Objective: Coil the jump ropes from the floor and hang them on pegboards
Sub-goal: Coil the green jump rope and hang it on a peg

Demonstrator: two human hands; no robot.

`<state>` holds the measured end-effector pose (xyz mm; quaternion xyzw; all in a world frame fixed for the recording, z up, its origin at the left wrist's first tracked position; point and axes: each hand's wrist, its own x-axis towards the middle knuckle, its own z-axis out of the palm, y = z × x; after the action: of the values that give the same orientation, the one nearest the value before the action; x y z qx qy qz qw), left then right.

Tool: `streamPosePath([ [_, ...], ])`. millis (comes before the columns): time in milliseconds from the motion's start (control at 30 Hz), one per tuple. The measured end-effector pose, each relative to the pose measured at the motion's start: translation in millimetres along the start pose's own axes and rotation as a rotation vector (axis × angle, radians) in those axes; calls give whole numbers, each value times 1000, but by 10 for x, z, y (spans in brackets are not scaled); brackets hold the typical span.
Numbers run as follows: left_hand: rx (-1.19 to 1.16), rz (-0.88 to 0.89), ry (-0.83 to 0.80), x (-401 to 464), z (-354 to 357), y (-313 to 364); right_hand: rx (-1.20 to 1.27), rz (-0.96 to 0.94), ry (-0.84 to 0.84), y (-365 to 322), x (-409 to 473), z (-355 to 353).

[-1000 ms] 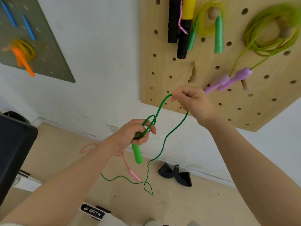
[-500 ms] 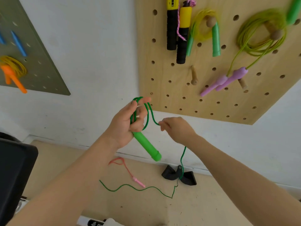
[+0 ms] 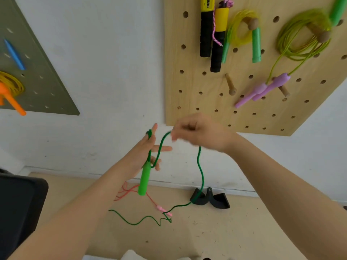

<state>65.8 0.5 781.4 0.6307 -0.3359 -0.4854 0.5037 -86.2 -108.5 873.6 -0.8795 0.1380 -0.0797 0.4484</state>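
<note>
Left hand [image 3: 148, 152], fingers spread, serves as the winding form for the thin dark-green jump rope [image 3: 200, 166], its bright green plastic handle [image 3: 144, 180] hanging below. Blurred right hand [image 3: 199, 133] pinches the cord, feeding a loop across. The slack trails onto the tan floor [image 3: 244, 231] below the wooden pegboard [image 3: 187, 102].

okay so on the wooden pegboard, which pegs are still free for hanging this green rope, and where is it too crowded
Two pegs look bare on the wooden pegboard: one peg below the black-and-yellow handles, another peg partly behind the purple handles. The top row is crowded with the yellow coil and lime coil.
</note>
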Motion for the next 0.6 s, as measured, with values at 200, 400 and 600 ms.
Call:
streamPosePath([
  [200, -141, 71, -333, -290, 80, 358, 248, 168, 586, 419, 298, 72],
  [400, -331, 238, -291, -268, -120, 482, 102, 253, 222, 535, 233, 682],
  [600, -172, 167, 51, -22, -413, 174, -177, 292, -247, 138, 77, 864],
])
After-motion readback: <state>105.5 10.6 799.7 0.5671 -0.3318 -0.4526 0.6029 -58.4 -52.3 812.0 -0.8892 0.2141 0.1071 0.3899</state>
